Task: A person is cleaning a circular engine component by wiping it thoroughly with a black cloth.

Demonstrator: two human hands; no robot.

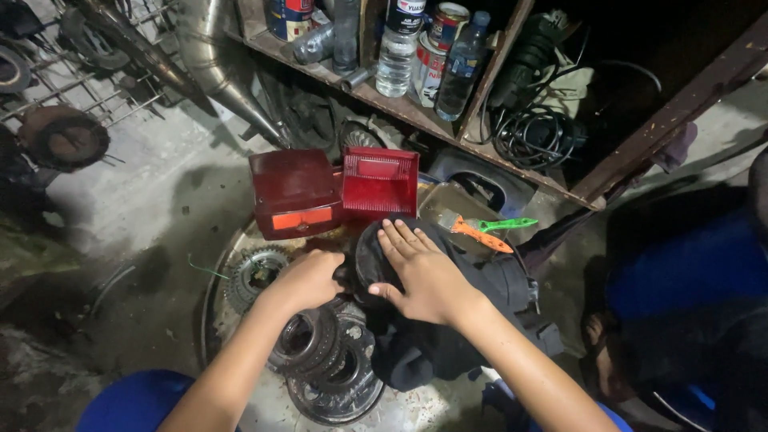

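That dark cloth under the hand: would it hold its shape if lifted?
Probably not. The dark cloth drapes in folds over a round part, so it looks floppy. The right hand presses it flat; likely light and grippy, not slippery.

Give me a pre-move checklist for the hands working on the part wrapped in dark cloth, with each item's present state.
1. Right hand flat on the dark cloth: ok.
2. Left hand gripping the round black part at its edge: cannot tell, grip hidden.
3. Red plastic tail-light housings apart from both hands: ok.
4. Orange-handled brush off the cloth, in the metal tray: ok.
5. Stacked dark metal rings below the left wrist, steady: cannot tell.
6. Lighting on the work: not ok, dim.
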